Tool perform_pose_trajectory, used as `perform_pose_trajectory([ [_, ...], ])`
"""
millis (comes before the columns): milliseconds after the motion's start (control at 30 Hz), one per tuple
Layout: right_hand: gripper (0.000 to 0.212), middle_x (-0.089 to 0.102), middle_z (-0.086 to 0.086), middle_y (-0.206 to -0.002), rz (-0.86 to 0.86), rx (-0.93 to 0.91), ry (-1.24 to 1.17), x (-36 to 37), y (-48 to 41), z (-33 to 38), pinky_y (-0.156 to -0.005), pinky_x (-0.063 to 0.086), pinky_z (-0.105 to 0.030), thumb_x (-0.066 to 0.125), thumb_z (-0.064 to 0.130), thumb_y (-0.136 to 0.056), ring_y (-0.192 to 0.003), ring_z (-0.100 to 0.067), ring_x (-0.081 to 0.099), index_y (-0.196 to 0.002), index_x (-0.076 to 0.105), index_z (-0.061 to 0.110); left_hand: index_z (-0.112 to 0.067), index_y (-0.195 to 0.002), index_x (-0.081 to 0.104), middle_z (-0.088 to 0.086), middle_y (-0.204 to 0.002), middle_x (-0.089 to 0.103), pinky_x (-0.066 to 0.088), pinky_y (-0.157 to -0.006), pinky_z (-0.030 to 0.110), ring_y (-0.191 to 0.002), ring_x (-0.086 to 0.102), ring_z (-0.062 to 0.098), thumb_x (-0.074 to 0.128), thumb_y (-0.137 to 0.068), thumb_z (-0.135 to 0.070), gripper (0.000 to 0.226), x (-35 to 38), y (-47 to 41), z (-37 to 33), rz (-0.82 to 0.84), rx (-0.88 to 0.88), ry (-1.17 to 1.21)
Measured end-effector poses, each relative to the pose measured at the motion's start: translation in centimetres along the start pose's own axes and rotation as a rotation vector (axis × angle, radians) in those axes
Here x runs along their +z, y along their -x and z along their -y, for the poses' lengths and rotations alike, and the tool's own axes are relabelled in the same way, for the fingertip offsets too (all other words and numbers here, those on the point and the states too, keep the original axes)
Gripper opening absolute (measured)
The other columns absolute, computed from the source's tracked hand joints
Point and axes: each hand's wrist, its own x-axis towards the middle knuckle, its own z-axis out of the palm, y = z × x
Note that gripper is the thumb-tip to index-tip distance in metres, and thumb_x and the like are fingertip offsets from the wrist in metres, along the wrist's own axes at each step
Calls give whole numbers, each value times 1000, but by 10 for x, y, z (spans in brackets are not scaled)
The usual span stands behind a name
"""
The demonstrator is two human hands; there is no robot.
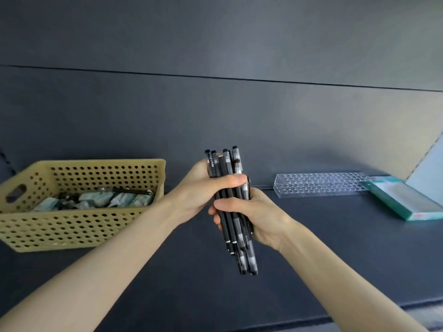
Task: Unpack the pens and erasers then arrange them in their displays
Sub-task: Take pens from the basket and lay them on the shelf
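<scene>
Both hands hold pens upright above shelf: left hand curled round upper part, right hand round middle. Pens unpacked, none in holder yet. Erasers wait in basket. Next, likely: carry bundle right, drop pens singly into holes.

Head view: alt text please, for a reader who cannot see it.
Two hands grip a roughly upright bundle of black pens over a dark shelf, left hand above right hand. A tan perforated basket of wrapped erasers sits left; a clear holed pen display and green box lie right.
</scene>
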Motion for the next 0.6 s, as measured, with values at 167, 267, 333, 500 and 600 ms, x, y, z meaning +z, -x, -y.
perform_pose_trajectory([
  [167,6,69,-10,-81,-11,65,-6,-61,26,-12,-66,54,-28,68,7,-81,-70,-19,66,-80,71,11,-3,-95,60,19,-96,70,50,-53,32,-80,68,29,76,-74,-25,34,53,-22,26,32,-32,-22],
  [267,3,69,-9,-80,-49,113,-33,-92,23,-22,-66,54,-28,69,5,-81,-72,-20,68,-82,70,9,-4,-100,60,15,-98,71,55,-80,39,-92,68,26,75,-78,-21,31,69,-43,43,22,-62,-67],
  [333,5,69,-8,-79,-80,138,-34,-110,17,-29,-65,54,-28,70,5,-81,-73,-21,68,-85,68,7,-2,-106,58,16,-102,70,53,-89,40,-97,67,27,72,-83,-16,31,75,-59,57,17,-86,-111],
  [500,10,69,-6,-78,-148,150,45,-148,-5,-43,-63,54,-27,69,9,-83,-73,-19,69,-92,65,7,-11,-101,64,-2,-92,73,51,-76,20,-91,69,11,69,-86,-16,17,79,-98,88,27,-104,-179],
  [600,19,71,-6,-86,-191,146,25,-166,-16,-51,-69,56,-28,68,14,-85,-81,-19,70,-102,64,8,-20,-102,63,-10,-94,72,49,-74,13,-92,67,3,69,-86,-20,17,78,-120,105,23,-120,-210],
])
